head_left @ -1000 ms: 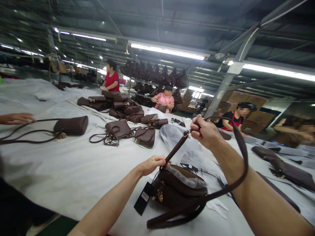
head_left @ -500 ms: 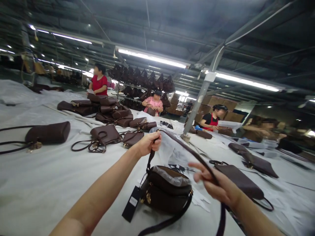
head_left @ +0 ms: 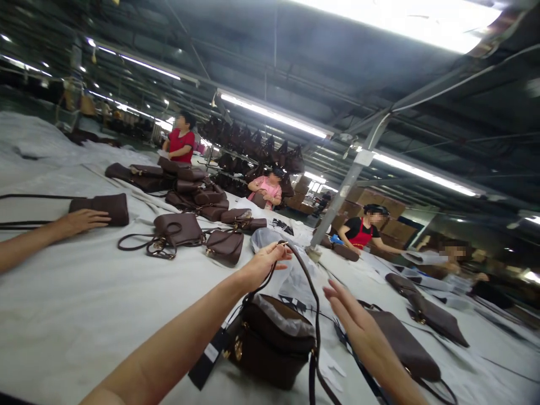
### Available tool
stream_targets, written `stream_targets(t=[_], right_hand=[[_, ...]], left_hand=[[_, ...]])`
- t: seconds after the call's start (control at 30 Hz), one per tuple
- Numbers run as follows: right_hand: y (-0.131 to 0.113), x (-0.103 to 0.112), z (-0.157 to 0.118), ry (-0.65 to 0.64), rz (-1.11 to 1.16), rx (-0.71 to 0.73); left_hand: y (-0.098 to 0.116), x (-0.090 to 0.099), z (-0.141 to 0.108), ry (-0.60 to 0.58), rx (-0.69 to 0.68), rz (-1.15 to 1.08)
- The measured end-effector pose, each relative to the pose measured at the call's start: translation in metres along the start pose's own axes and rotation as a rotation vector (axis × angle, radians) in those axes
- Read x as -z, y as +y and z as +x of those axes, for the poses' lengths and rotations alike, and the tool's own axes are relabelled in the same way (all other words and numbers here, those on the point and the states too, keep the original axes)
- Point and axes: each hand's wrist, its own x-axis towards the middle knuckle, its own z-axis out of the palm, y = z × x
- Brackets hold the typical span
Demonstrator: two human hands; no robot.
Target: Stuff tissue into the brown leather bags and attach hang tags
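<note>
A dark brown handbag [head_left: 270, 349] stands upright on the white-covered table in front of me, its top open with clear plastic showing inside. My left hand [head_left: 266, 265] pinches the bag's strap [head_left: 315, 304] near a metal fitting, holding it up above the bag. To the right of the strap, my right hand [head_left: 352, 315] is open, fingers stretched out, with nothing in it. A black hang tag [head_left: 206, 360] with a white label lies at the bag's left side. Crumpled clear plastic [head_left: 291, 275] lies behind the bag.
Another person's hand [head_left: 90, 218] rests on a brown bag [head_left: 118, 209] at the left. Several brown bags [head_left: 179, 228] lie beyond my left arm, more in a heap [head_left: 194, 188]. A bag [head_left: 405, 343] lies right of my right hand. A metal post [head_left: 341, 197] rises behind. Co-workers sit and stand farther off.
My right hand has let go of the strap, which now hangs in a loop down the bag's right side. Another person's hand has come in from the left onto a bag.
</note>
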Motion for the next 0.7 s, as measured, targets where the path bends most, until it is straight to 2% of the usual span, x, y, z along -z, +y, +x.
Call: stream_targets(t=[0.07,0.13,0.2,0.3,0.37,0.43,0.5,0.53,0.6,0.7], right_hand=[[-0.042,-0.039,0.018,0.002,0.069,0.123],[-0.07,-0.074,0.033,0.081,-0.044,0.162],[-0.08,-0.101,0.039,0.113,-0.264,0.162],[-0.066,-0.12,0.03,-0.011,-0.507,0.181],[-0.041,-0.116,0.018,-0.118,-0.489,0.242],[-0.012,-0.098,0.01,-0.184,-0.376,0.315],[0.008,-0.074,0.01,-0.188,-0.35,0.35],[0.012,-0.062,0.012,-0.207,-0.385,0.37],[0.004,-0.044,0.02,-0.218,-0.539,0.388],[-0.035,-0.038,0.038,-0.219,-0.814,0.374]], left_hand=[[-0.003,-0.004,0.001,0.003,0.002,-0.036],[-0.004,-0.004,0.005,0.042,0.024,-0.139],[-0.002,0.005,0.011,0.171,0.07,-0.286],[0.009,0.038,0.019,0.384,0.108,-0.417],[0.02,0.068,0.019,0.433,0.102,-0.422],[0.029,0.093,0.016,0.429,0.103,-0.397],[0.033,0.104,0.012,0.396,0.13,-0.361],[0.032,0.103,0.011,0.365,0.152,-0.339],[0.024,0.087,0.012,0.27,0.215,-0.282],[0.008,0.046,0.016,0.077,0.318,-0.159]])
